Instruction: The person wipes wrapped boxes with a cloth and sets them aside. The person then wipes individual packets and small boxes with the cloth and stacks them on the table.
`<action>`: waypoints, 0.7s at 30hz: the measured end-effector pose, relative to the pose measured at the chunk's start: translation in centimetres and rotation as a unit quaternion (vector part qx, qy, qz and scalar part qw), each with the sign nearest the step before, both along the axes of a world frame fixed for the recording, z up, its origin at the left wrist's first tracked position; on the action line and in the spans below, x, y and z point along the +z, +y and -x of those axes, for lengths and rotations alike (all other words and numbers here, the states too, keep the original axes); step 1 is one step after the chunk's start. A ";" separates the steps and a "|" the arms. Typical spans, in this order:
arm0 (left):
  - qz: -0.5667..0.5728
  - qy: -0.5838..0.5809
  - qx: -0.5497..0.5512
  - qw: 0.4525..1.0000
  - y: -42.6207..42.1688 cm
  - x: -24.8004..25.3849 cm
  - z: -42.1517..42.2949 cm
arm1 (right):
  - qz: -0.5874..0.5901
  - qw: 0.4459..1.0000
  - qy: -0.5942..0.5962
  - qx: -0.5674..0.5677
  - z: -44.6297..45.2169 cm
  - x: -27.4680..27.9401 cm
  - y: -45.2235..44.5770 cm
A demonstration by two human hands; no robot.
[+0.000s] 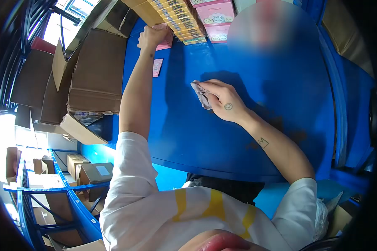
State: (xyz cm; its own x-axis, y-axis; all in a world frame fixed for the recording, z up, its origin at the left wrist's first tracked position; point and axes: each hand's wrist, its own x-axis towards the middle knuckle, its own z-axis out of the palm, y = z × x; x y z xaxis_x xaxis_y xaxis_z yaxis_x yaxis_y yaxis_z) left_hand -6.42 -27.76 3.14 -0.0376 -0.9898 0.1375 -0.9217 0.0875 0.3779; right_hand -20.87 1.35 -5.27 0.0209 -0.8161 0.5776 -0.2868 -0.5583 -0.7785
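My right hand point(222, 98) is closed on a crumpled greyish cloth point(203, 97) above the middle of the blue table point(188, 138). My left hand point(152, 37) reaches to the far left of the table, its fingers curled at a pink box point(166, 41); how far they wrap round it is partly hidden. Just below that hand a small pink and white packet point(157, 67) lies flat on the table. Right of the pink box rises a stack of yellow boxes point(180, 19), with larger pink boxes point(215, 19) beside it.
Open cardboard boxes point(97, 71) stand along the table's left edge. Blue shelving point(73, 196) with more cartons point(95, 173) is at the lower left. A brown carton point(347, 33) stands at the upper right. Part of the far side is blurred.
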 end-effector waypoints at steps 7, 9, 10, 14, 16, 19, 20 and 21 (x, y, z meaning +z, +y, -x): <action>0.016 -0.010 0.018 1.000 -1.0 -0.9 -0.1 | -0.037 0.999 -0.008 0.017 0.1 0.7 0.3; 0.003 -0.006 0.024 1.000 -0.7 -0.7 0.1 | -0.025 1.000 0.001 0.011 0.1 0.5 0.3; -0.004 -0.004 0.028 1.000 -0.6 -0.5 0.2 | -0.019 1.000 0.006 0.008 0.1 0.5 0.3; 0.019 0.002 0.042 0.999 2.7 1.3 1.4 | -0.012 1.000 0.001 0.008 0.2 0.4 0.2; 0.037 0.033 0.032 0.998 2.8 1.7 1.1 | -0.012 1.000 -0.003 0.009 0.2 0.4 0.3; 0.060 0.050 -0.025 0.997 3.5 2.6 -2.3 | -0.045 0.999 -0.005 0.018 0.5 0.8 0.3; 0.073 0.038 -0.066 0.994 4.7 2.8 -3.7 | -0.056 0.998 -0.006 0.022 0.4 0.8 0.4; 0.035 0.015 -0.069 0.997 6.3 2.8 -4.7 | -0.058 0.998 -0.007 0.025 0.3 0.7 0.5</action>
State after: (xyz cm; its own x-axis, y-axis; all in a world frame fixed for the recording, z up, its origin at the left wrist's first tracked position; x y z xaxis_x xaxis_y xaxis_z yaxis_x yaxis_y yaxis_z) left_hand -1.68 -21.49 5.97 -0.1675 -0.9635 0.2088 -0.8873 0.2396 0.3940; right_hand -21.15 1.89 -4.60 0.0557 -0.8756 0.4798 -0.2489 -0.4775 -0.8426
